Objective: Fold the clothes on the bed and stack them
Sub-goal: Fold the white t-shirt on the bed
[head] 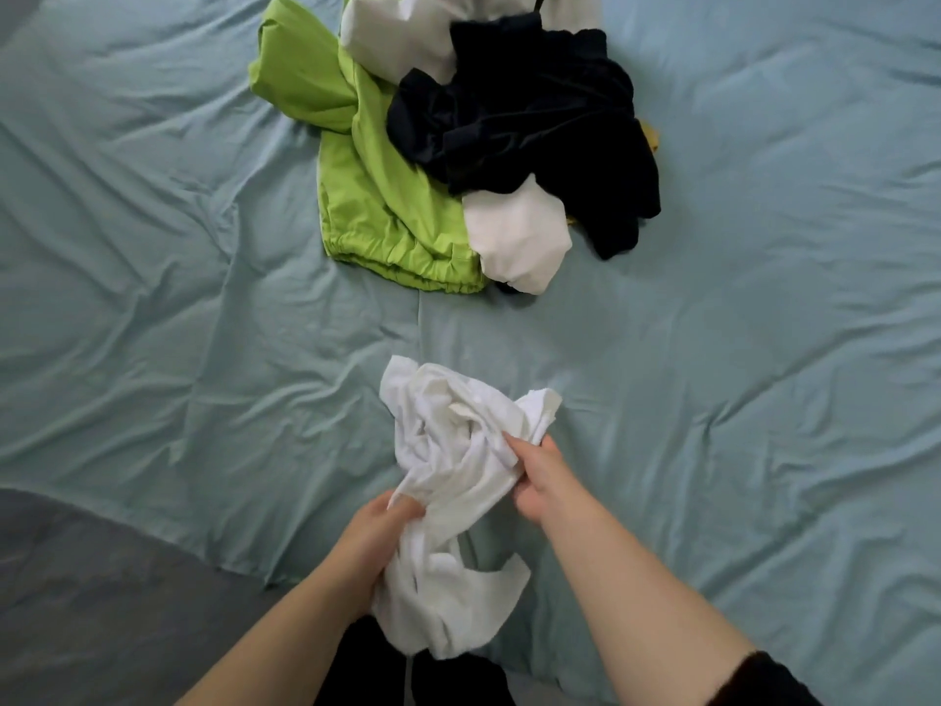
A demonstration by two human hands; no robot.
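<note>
Head view, looking down on the bed [153, 247], which is covered in a creased pale blue-green sheet

7–8 o'clock: a grey surface [76, 578] shows past the sheet's edge

11–12 o'clock: an unfolded pile of clothes lies on the sheet. Leftmost in it is a lime green garment [377, 196], its gathered hem toward the viewer, lying partly under the others

6 o'clock, left of centre: left hand [379, 537], forearm bare. The grip is closed, with the fingers curled round a bunch of the white garment [458, 476] at its lower part

White garment: crumpled, not folded, held between both hands near the front edge of the bed and well apart from the pile. Its lower end hangs below the left hand. Cannot tell whether its upper end touches the sheet

Just right of centre: right hand [542, 481]. The grip is closed, pinching a fold of the same garment higher up, on its right side

12–1 o'clock: a black garment [529, 119] is heaped on top of the pile, overlapping the green one. A white piece [514, 236] sticks out from under its near edge. A yellow scrap [652, 137] shows at the black garment's right side

5 o'clock: a black sleeve [758, 680] on the right forearm
</note>
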